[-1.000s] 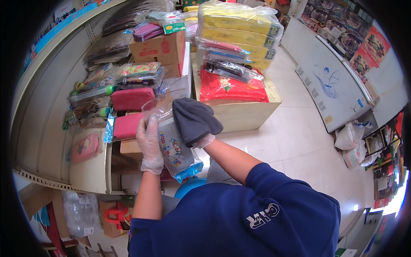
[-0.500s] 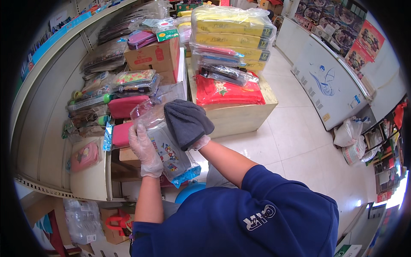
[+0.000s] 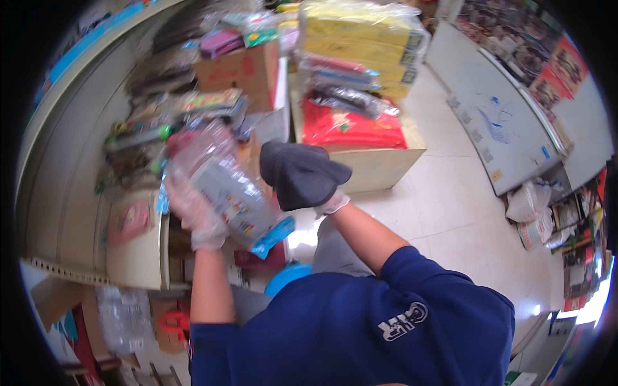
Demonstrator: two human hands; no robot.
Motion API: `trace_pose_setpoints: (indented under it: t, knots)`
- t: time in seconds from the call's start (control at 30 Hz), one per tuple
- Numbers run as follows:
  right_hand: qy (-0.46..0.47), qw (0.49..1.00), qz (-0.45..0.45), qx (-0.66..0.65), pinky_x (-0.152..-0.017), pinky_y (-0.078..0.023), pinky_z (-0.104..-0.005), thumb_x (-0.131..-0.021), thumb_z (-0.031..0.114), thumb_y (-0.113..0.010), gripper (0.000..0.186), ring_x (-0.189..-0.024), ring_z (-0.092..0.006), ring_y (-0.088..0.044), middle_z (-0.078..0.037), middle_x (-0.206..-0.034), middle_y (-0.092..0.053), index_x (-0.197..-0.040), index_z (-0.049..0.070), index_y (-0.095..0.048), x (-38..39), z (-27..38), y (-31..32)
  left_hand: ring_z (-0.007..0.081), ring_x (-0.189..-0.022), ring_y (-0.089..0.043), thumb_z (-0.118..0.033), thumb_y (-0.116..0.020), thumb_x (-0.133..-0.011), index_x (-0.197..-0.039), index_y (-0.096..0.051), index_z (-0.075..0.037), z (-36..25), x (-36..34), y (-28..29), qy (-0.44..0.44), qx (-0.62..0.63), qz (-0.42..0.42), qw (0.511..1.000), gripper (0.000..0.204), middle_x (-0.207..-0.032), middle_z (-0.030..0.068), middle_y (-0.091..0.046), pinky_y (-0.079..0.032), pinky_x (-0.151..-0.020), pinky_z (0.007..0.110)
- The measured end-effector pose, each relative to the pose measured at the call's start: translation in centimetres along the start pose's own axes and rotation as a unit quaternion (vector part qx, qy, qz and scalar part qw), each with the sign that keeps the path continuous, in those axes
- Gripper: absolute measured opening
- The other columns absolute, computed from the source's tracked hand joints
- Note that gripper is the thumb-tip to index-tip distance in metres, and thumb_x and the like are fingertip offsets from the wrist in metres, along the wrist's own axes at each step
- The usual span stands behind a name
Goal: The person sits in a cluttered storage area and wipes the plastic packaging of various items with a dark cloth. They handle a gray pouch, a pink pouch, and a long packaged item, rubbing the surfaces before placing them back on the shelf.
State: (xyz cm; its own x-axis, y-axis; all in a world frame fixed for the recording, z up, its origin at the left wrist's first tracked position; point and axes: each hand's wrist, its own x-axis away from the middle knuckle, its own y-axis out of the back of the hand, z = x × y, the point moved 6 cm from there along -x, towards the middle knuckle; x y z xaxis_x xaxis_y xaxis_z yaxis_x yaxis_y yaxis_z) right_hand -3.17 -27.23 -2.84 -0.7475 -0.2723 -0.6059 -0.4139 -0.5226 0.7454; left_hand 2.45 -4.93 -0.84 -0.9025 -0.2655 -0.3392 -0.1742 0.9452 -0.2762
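Note:
In my left hand [image 3: 196, 212], which wears a thin clear glove, is a pale grey-blue pencil case [image 3: 235, 199] printed with cartoon figures. It is wrapped in a clear plastic bag with a bright blue end strip, and my fingers close on its left edge. My right hand [image 3: 331, 204], gloved likewise, grips a dark grey cloth [image 3: 299, 175]. Most of that hand is hidden under the cloth, which hangs to the right of the pencil case, apart from it. Both hands are slightly blurred.
A shelf on the left carries a packaged pink case [image 3: 133, 220] and several bagged items. Ahead stand a brown carton [image 3: 239, 76], a red package [image 3: 351, 125] and yellow wrapped packs [image 3: 354, 38]. A white chest freezer [image 3: 492, 119] is on the right. A blue round thing [image 3: 288, 278] sits below.
The grey cloth has come off the pencil case and moved right with my right hand. My left hand has shifted left with the pencil case, which now lies more tilted.

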Motion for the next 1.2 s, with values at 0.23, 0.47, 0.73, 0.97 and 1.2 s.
trace_pose_setpoints:
  t: [0.23, 0.47, 0.73, 0.97, 1.2]
  knots:
    - [-0.007, 0.990, -0.072, 0.119, -0.110, -0.034, -0.0445, -0.091, 0.021, -0.047, 0.048, -0.128, -0.0337, -0.048, -0.017, -0.139, -0.052, -0.136, 0.005, -0.052, 1.8, 3.2, -2.3, 0.0114, -0.086, -0.049, -0.036, -0.056, -0.099, -0.101, -0.059, -0.005, 2.8, 0.4, -3.1, -0.019, 0.056, 0.007, 0.998, 0.032, -0.091, 0.0008, -0.057, -0.043, -0.081, 0.030]
    - [0.054, 0.982, -0.074, 0.166, -0.104, -0.042, -0.0434, -0.084, 0.022, -0.057, 0.041, -0.117, -0.0317, -0.058, -0.013, -0.125, -0.062, -0.122, 0.009, -0.063, 0.5, 3.1, -2.4, 0.0130, -0.087, -0.053, -0.038, -0.055, -0.099, -0.101, -0.056, -0.006, 2.8, -1.3, -0.2, -0.022, 0.104, -0.086, 0.991, 0.032, -0.097, 0.0015, -0.059, -0.045, -0.082, 0.030]
    - [-0.085, 0.985, -0.061, -0.140, -0.090, -0.048, -0.0421, -0.081, 0.010, -0.062, 0.028, -0.103, -0.0343, -0.061, -0.015, -0.112, -0.065, -0.108, 0.004, -0.065, 2.5, -3.4, -2.7, 0.0141, -0.087, -0.055, -0.038, -0.052, -0.100, -0.103, -0.052, -0.006, 1.0, -7.7, 6.8, -0.023, 0.068, -0.138, 0.988, 0.031, -0.099, 0.0034, -0.057, -0.049, -0.080, 0.033]
    - [0.089, 0.992, -0.043, 0.075, -0.105, -0.041, -0.0433, -0.078, 0.014, -0.059, 0.037, -0.119, -0.0360, -0.055, -0.018, -0.124, -0.061, -0.114, 0.004, -0.062, -0.2, 2.7, -2.4, 0.0122, -0.085, -0.054, -0.037, -0.053, -0.100, -0.105, -0.055, -0.008, 3.5, -5.4, 2.3, -0.009, 0.139, -0.109, 0.984, 0.029, -0.097, 0.0013, -0.058, -0.048, -0.078, 0.031]
    - [0.066, 0.997, -0.008, 0.044, -0.098, -0.043, -0.0474, -0.078, 0.016, -0.056, 0.041, -0.108, -0.0403, -0.057, -0.024, -0.112, -0.061, -0.114, -0.003, -0.060, -0.2, 4.3, -2.3, 0.0175, -0.088, -0.058, -0.035, -0.049, -0.101, -0.111, -0.054, -0.004, 3.7, -4.1, 1.3, 0.061, 0.170, -0.110, 0.977, 0.034, -0.104, 0.0066, -0.060, -0.050, -0.079, 0.033]
